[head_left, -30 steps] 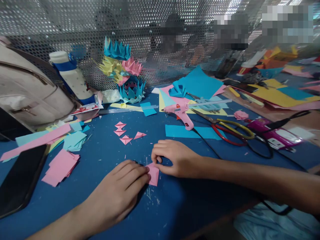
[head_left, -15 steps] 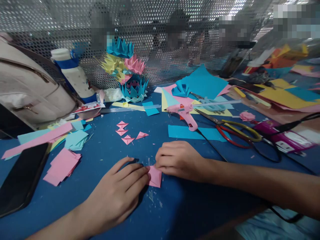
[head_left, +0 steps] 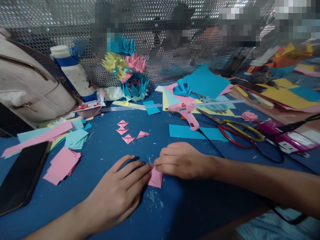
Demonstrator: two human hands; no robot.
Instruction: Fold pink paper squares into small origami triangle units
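Pink paper [head_left: 156, 180] lies on the blue table [head_left: 105, 146] under the fingertips of both hands, its near part uncovered and showing a slanting crease. Compared with 1 second ago, the right hand [head_left: 185, 160] has closed up: the open loop between its thumb and fingers is gone, and its fingertips now sit almost against those of the left hand [head_left: 122, 191]. The paper has hardly shifted between them, so the work looks like pressing or firming a fold along the far edge.

The left hand is palm down, fingers long and slightly spread, with its farthest finger standing apart from the rest; its thumb is hidden. The right hand is narrow, fingers curled together, its forearm coming in from the right. I cannot tell whether either hand pinches the paper or only presses it.

Beyond the hands lie 4 small folded pink pieces [head_left: 128, 138]; left of the left hand is a stack of pink squares [head_left: 62, 165]. A glue gun [head_left: 185, 111] rests past the right hand.
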